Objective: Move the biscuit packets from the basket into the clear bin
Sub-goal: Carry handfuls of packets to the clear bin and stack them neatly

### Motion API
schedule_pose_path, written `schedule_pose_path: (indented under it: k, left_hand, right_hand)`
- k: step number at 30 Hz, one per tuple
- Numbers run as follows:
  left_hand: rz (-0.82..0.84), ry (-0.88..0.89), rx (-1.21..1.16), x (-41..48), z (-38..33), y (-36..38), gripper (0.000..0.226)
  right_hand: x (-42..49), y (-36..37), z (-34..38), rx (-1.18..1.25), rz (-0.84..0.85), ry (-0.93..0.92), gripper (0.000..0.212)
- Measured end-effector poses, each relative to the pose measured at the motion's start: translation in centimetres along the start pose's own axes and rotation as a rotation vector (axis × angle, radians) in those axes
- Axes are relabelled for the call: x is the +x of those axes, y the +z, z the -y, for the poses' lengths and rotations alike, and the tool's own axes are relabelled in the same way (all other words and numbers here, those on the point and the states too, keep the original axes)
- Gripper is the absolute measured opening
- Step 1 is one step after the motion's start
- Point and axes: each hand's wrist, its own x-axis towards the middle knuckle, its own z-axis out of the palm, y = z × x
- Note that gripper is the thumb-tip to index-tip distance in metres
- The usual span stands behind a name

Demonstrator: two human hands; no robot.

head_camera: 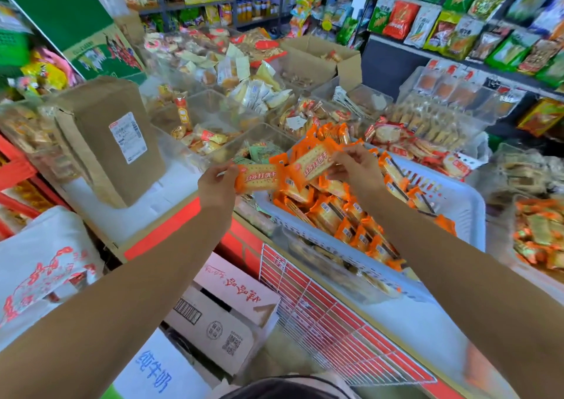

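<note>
On the left hand [215, 182] the fingers are mostly tucked behind the orange packet [259, 179] it pinches, same deal with the right hand [355, 166] and the tilted packet [311, 162]. Both cover the near edge of the clear bin [268, 128], and the print on the cardboard box [100, 160] label [128, 137] is too tiny to read.

Left hand [217, 182] and right hand [357, 166], raised forward, both pinching.

light: bright, even; shadows: faint; colours: oversaturated; focus: soft throughout; edges: wide-angle bending
</note>
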Motion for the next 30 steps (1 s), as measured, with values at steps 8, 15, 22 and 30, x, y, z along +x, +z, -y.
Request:
schedule_pose_path:
  k: [8, 15, 22, 30]
  left_hand:
    - [0.187, 0.059, 0.034, -4.4, 0.6, 4.4, 0.010]
    - [0.403, 0.009, 0.106, -11.4, 2.5, 10.9, 0.008]
    - [0.759, 0.132, 0.256, -21.2, 6.2, 18.1, 0.039]
    - [0.994, 0.466, 0.532, -32.3, 12.2, 25.5, 0.064]
  right_hand:
    - [-3.8, -4.9, 0.3, 0.350, 0.011, 0.119, 0.008]
    - [-8.5, -11.6, -1.0, 0.249, 0.009, 0.131, 0.015]
    - [-14.9, -23.1, -3.3, 0.273, -0.190, 0.114, 0.010]
    - [-23.5, -35.9, -5.7, 0.148, -0.166, 0.070, 0.048]
